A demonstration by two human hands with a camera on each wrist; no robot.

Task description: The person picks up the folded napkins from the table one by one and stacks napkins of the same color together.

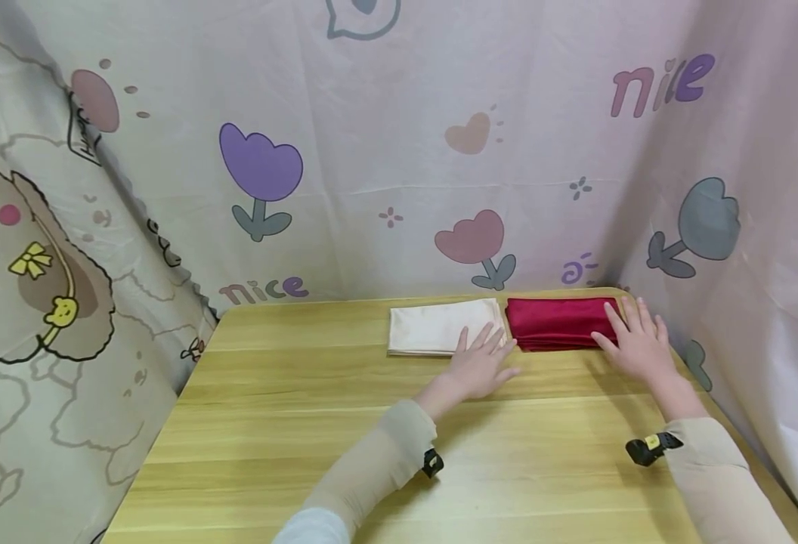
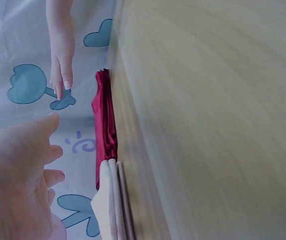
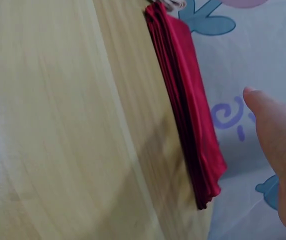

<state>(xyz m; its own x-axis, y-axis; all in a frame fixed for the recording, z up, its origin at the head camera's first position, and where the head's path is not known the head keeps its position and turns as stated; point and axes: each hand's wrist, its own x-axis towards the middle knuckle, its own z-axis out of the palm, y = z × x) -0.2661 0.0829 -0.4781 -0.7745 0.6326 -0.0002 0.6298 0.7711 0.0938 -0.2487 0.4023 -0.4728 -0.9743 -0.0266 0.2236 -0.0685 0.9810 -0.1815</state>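
A folded white cloth (image 1: 433,325) lies near the back edge of the table, with a folded dark red satin cloth (image 1: 555,323) right beside it on the right. My left hand (image 1: 478,368) is spread over the white cloth's front right corner, holding nothing. Over the red cloth's right end is my right hand (image 1: 640,347), fingers spread and nothing in them. In the right wrist view the red cloth (image 3: 190,110) shows its stacked layers, and a gap separates it from the right hand's thumb (image 3: 260,102). The left wrist view shows the white cloth (image 2: 108,205) in layers too.
The wooden table (image 1: 290,415) has its back edge against a patterned curtain (image 1: 372,151), which also hangs along the left and right sides. A small black device sits on each sleeve at the wrist, such as the right one (image 1: 647,449).
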